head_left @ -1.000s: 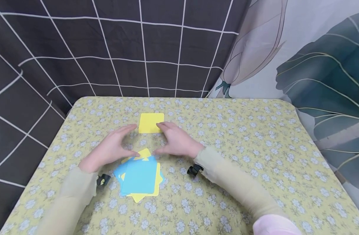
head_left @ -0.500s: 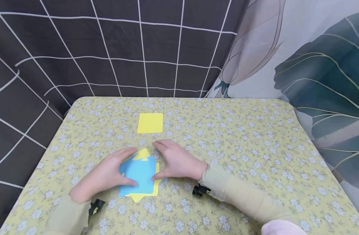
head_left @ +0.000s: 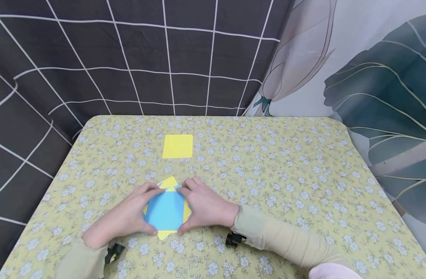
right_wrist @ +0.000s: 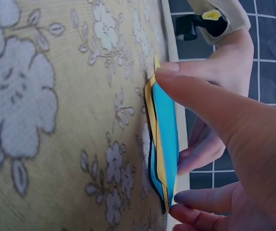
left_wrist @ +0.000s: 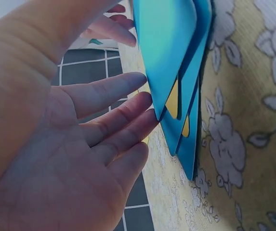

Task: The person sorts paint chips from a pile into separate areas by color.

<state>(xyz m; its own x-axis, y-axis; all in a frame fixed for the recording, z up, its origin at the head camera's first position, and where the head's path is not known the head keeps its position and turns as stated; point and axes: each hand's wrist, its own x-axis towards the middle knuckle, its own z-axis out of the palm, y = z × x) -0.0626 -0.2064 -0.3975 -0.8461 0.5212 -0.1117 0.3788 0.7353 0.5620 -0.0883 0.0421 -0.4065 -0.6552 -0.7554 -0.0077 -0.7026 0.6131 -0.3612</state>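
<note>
A loose stack of square blue and yellow cards (head_left: 165, 211) lies on the table, a blue one on top and yellow corners poking out at odd angles. My left hand (head_left: 130, 213) holds its left side, fingers at the far edge and thumb at the near corner. Opposite, my right hand (head_left: 207, 203) grips the right side the same way. Fanned, uneven edges of the blue cards (left_wrist: 171, 48) touch the left fingertips in the left wrist view. In the right wrist view, the right thumb (right_wrist: 195, 89) presses one end of the stack and the fingertips meet the other.
A single yellow square card (head_left: 178, 146) lies flat farther back, beyond the stack. The table has a yellow floral cloth (head_left: 286, 174). A dark gridded curtain (head_left: 146, 50) hangs behind it, and a leaf-patterned curtain (head_left: 380, 85) at the right.
Both hands have come back from near the lone yellow card to the stack and closed in on its sides. The lone card stays in place.
</note>
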